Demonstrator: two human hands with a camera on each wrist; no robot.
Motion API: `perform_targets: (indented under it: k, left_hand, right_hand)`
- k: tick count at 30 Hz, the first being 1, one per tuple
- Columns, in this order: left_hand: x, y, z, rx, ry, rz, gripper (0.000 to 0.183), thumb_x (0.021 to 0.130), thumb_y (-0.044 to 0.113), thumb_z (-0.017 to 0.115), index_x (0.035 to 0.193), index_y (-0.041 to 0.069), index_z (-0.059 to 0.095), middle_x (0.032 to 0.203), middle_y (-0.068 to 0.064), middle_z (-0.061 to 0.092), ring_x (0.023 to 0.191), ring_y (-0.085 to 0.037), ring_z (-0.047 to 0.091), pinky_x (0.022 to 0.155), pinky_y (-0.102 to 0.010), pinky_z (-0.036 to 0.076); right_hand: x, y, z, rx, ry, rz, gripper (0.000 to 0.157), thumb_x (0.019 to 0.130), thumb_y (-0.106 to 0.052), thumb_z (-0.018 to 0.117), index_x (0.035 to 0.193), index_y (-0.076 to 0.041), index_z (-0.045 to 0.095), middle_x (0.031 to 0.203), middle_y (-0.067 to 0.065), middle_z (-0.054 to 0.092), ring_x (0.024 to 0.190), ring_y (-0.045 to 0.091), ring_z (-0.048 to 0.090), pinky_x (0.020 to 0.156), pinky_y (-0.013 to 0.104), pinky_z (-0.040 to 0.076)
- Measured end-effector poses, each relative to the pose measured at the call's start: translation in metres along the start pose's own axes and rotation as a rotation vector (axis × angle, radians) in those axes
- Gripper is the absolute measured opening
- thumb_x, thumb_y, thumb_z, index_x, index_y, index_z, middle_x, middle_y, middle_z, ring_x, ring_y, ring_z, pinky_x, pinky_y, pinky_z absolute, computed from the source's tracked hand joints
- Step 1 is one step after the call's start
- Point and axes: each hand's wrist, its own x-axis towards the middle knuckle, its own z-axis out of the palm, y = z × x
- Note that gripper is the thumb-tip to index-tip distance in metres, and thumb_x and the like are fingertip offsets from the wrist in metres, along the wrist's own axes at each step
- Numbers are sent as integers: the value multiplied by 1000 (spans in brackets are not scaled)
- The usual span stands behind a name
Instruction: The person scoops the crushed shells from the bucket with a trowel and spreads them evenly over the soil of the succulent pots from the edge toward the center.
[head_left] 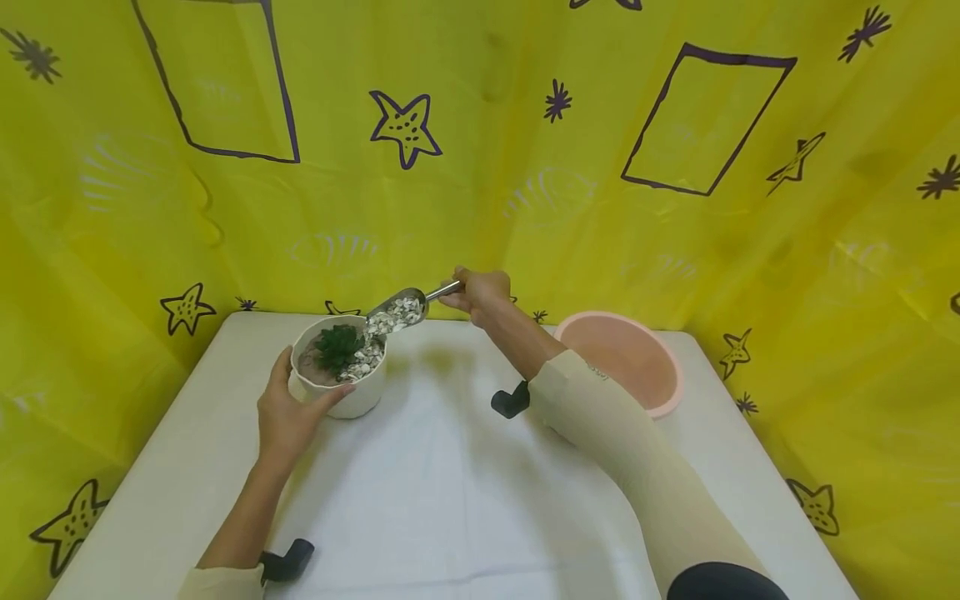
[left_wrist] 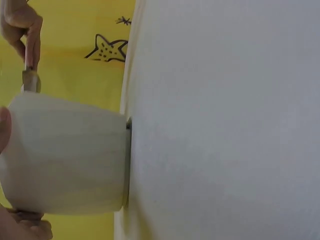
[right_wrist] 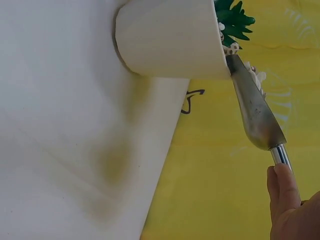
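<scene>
Yellow backdrop (head_left: 465, 208): hung behind the whole arrangement, printed with dark starfish, bursts and frame outlines, and with fainter pale shells.
Bench (head_left: 420, 500): white-covered, extending from left to right below the backdrop.
Left hand (head_left: 288, 417): placed at the near left side of the pot, thumb and fingers spread apart around its wall and gripping it near the rim.
White pot (head_left: 360, 404): upright on the left part of the bench, toward the back edge; its base rests on the cover.
Green plant (head_left: 337, 348): leafy, rising near the middle of the pot's opening, with a greyish surface to its left.
Pale chips (head_left: 363, 360): heaped in the right part of the pot beside the plant, and also lying in the scoop.
Metal scoop (head_left: 408, 307): inclined down to the left, tip at the pot's right rim; whether metal meets rim cannot be told for certain.
Right hand (head_left: 486, 296): raised above the bench, fingers pinching the scoop's handle.
Pink basin (head_left: 670, 371): on the right part of the bench, partly covered by the right sleeve (head_left: 600, 417).
</scene>
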Motion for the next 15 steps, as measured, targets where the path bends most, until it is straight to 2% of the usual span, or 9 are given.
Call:
perform_targets:
  k: [8, 15]
  left_hand:
    - [10, -5, -15, -5, -143, 26, 106, 84, 20, 92, 165, 2, 26, 167, -24, 30, 156, -45, 21, 123, -65, 20]
    - [9, -3, -15, 17, -210, -31, 113, 90, 25, 87, 168, 2, 8, 172, -25, 13, 157, -47, 11, 123, -68, 16]
  right_hand:
    - [1, -1, -1, -8, 9, 4, 35, 108, -12, 61, 136, 10, 61, 129, 28, 68, 107, 35, 73, 71, 29, 63]
    - [1, 1, 0, -2, 19, 6, 32, 108, -12, 62, 133, 9, 63, 127, 28, 69, 106, 35, 74, 71, 29, 63]
